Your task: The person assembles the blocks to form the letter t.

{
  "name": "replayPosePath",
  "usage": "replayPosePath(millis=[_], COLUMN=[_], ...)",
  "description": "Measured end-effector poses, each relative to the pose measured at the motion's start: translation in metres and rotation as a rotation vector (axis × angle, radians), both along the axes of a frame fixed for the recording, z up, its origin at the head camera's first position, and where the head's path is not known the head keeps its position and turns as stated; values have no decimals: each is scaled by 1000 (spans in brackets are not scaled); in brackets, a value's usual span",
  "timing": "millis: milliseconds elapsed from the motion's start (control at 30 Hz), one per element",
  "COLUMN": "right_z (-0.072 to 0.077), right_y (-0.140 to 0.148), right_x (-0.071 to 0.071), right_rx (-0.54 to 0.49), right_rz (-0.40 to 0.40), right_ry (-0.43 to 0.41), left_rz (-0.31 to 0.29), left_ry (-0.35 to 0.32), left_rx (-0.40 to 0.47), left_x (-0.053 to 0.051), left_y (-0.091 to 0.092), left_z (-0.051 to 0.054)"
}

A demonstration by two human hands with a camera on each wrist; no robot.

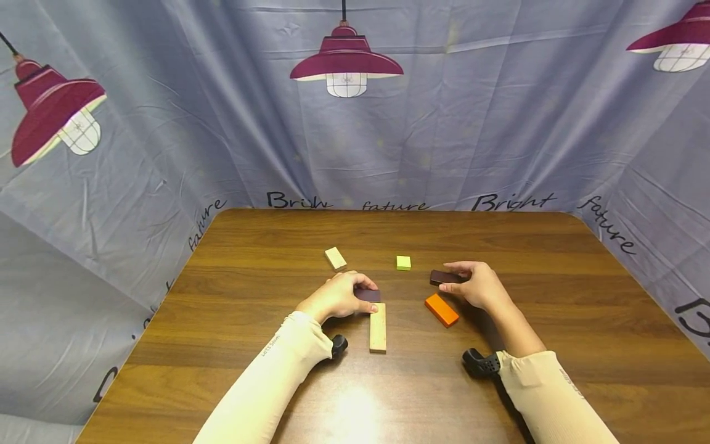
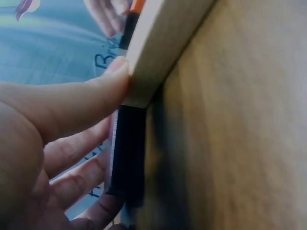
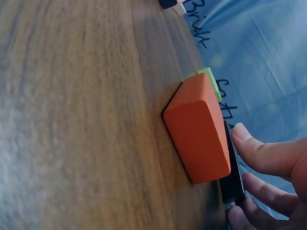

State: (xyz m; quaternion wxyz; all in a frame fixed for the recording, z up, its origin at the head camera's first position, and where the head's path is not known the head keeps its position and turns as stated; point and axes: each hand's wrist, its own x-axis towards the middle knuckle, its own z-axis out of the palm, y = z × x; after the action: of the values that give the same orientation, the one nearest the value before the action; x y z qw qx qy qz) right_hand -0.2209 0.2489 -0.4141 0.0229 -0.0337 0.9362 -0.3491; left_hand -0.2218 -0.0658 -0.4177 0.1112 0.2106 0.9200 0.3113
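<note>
Purple block (image 1: 367,296) lies over the bench (image 1: 266,246) in the head view, between the thumb and fingers of the left hand (image 1: 337,297), whose grip is clamped on it. From that block, a long pale block (image 1: 378,333) runs off near six o'clock, a short pale block (image 1: 335,258) lies toward half past ten and a lime block (image 1: 403,263) near two. Toward three o'clock the right hand (image 1: 478,285) has its grip clamped on a dark brown block (image 1: 445,277), with an orange block (image 1: 442,310) at that one's six o'clock. Left wrist view: the long pale block lies near one o'clock of the purple block, and the thumb seems to touch it too, though blur makes this uncertain. Right wrist view: the orange block looms mid-frame, the lime block showing past it toward half past twelve, the dark brown block near five
</note>
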Motion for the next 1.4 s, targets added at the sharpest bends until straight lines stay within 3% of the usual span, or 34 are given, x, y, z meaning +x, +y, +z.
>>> replayPosePath(millis=[167, 333, 633, 867, 1133, 1400], right_z=[-2, -1, -2, 9, 24, 19], right_y=[-2, -1, -2, -11, -33, -65], right_x=[-1, -1, -1, 4, 15, 21], right_rx=[12, 29, 59, 55, 33, 24], right_rz=[1, -6, -8, -5, 70, 143], right_ry=[-42, -57, -7, 62, 138, 137], left_rz=[28, 19, 11, 8, 16, 36], left_ry=[-41, -45, -23, -14, -7, -7], left_rx=[6, 12, 3, 8, 13, -8], left_x=[1, 0, 0, 0, 1, 3], left_y=[-1, 0, 1, 1, 3, 3], left_z=[1, 4, 3, 3, 4, 4])
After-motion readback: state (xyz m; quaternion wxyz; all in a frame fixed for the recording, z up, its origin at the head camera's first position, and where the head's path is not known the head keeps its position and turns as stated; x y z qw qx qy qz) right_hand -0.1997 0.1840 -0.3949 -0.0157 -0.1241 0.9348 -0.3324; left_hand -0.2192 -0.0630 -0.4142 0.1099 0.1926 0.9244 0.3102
